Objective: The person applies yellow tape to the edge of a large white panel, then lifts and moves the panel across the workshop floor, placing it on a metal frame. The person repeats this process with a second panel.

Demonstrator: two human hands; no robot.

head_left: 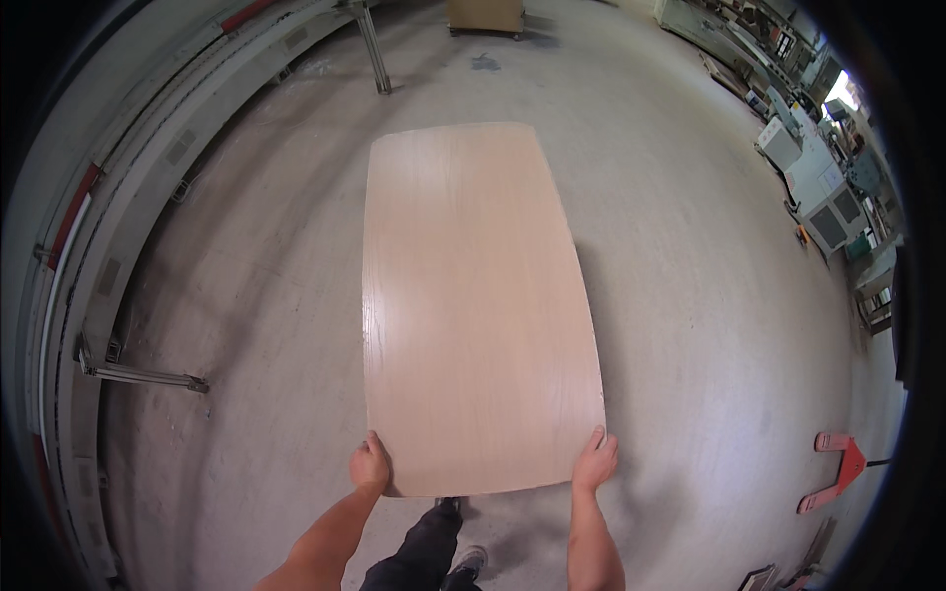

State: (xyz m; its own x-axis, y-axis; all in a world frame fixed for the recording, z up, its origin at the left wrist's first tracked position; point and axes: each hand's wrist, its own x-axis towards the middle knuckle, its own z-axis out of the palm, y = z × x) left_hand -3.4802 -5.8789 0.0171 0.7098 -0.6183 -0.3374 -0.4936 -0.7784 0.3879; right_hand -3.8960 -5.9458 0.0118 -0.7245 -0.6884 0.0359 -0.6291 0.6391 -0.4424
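A large rectangular wooden panel [473, 305] with pale, light-brown grain stretches out ahead of me, held off the floor. My left hand [369, 463] grips its left edge close to the near corner, thumb lying along the side. On the opposite edge, my right hand [595, 459] holds the near right corner in the same way, thumb up. Both hands are closed, and the fingers under the panel are hidden. The panel's far end is held by no one in view.
A long grey machine [138, 222] with metal support arms [148, 376] runs along the left. On the right stand a grey machine [823, 192] and a red pallet jack [845, 473]. A brown block on a low base [485, 15] is far ahead on the concrete floor [709, 325].
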